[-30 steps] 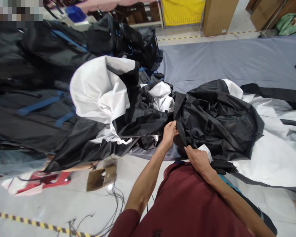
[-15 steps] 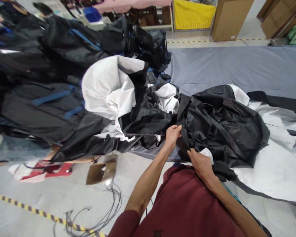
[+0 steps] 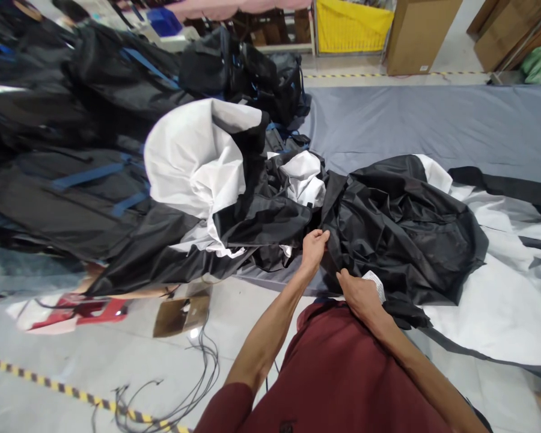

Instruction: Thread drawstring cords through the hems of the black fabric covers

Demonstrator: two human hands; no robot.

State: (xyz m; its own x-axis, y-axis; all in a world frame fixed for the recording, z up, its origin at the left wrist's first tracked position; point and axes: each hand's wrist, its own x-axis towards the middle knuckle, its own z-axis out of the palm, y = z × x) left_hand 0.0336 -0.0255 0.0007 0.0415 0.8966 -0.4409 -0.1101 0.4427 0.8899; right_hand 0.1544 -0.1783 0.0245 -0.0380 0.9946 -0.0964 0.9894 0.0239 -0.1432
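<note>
A crumpled piece of black fabric with white backing [image 3: 401, 222] lies in front of me on the table. My left hand [image 3: 314, 248] pinches its left edge between thumb and fingers. Lower on the same edge, my right hand [image 3: 361, 294] is closed on the cloth, beside a small white printed label [image 3: 373, 282]. The stretch of edge between my hands hangs near my body. To the left, more black fabric rises into a bulging white-lined piece [image 3: 193, 156]. A smaller white bunch [image 3: 304, 177] sits just beyond my left hand.
Black backpacks with blue straps [image 3: 90, 177] are heaped on the left. Grey cloth [image 3: 424, 120] covers the table. White-backed fabric [image 3: 509, 313] spreads at the right. Cables [image 3: 198, 373] and a small cardboard box [image 3: 180, 316] lie on the floor. Cardboard cartons [image 3: 421, 36] stand at the back.
The whole view has shifted slightly, so everything sits a little further left. My hands keep the same hold on the black fabric's edge.
</note>
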